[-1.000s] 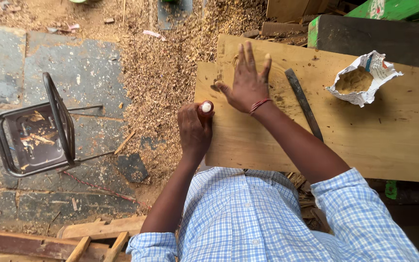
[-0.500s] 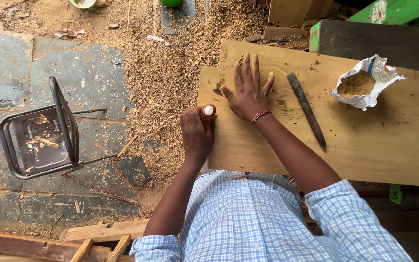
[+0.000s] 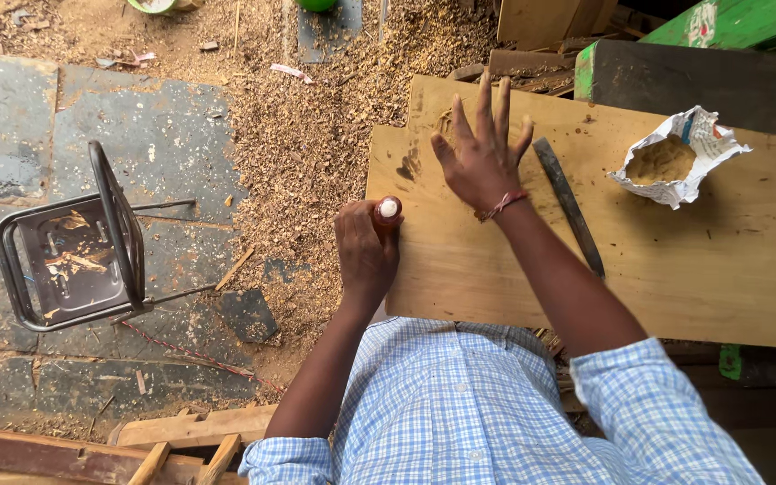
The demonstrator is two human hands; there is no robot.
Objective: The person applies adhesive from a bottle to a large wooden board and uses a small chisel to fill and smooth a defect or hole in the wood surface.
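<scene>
left grip (image 3: 365, 256): closed round small bottle (image 3: 386, 214) | right grip (image 3: 480, 153): fingers spread, flat on board (image 3: 657, 260)

A small reddish-brown bottle with a white cap (image 3: 386, 214) stands upright at the left edge of a pale, flat wooden board (image 3: 514, 269), which spreads rightward.

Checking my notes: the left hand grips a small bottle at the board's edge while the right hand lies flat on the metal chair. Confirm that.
Not quite. The head view shows the right hand spread flat on the wooden board, not the metal chair. The left hand does grip the small bottle at the board's edge.
</scene>
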